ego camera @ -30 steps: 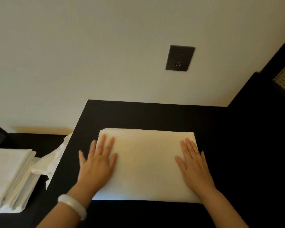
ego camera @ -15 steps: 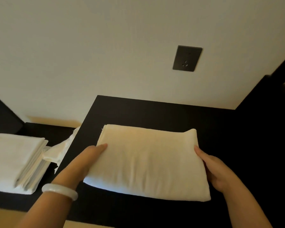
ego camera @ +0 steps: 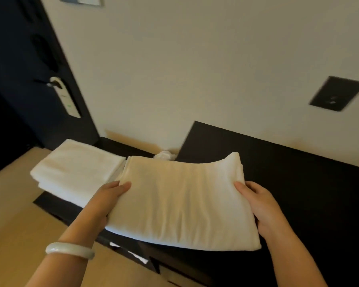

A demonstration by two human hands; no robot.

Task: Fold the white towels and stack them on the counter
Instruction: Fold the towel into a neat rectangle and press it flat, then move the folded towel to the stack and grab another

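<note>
A folded white towel point(ego camera: 184, 199) hangs in the air over the front edge of the black counter point(ego camera: 298, 183). My left hand point(ego camera: 110, 197) grips its left edge, thumb on top and fingers underneath. My right hand point(ego camera: 259, 206) grips its right edge the same way. To the left, a stack of folded white towels point(ego camera: 75, 168) lies on a lower black surface point(ego camera: 50, 204). A small crumpled white cloth point(ego camera: 164, 155) shows behind the held towel.
A cream wall rises behind the counter, with a dark socket plate point(ego camera: 338, 93) at the right. A dark door with a metal handle point(ego camera: 58, 85) stands at the left. Light wooden floor point(ego camera: 13, 224) lies below the counter's front edge.
Both hands went from pressing flat on the towel to gripping its side edges. The towel was lifted off the counter and carried left toward the stack; the view swung left.
</note>
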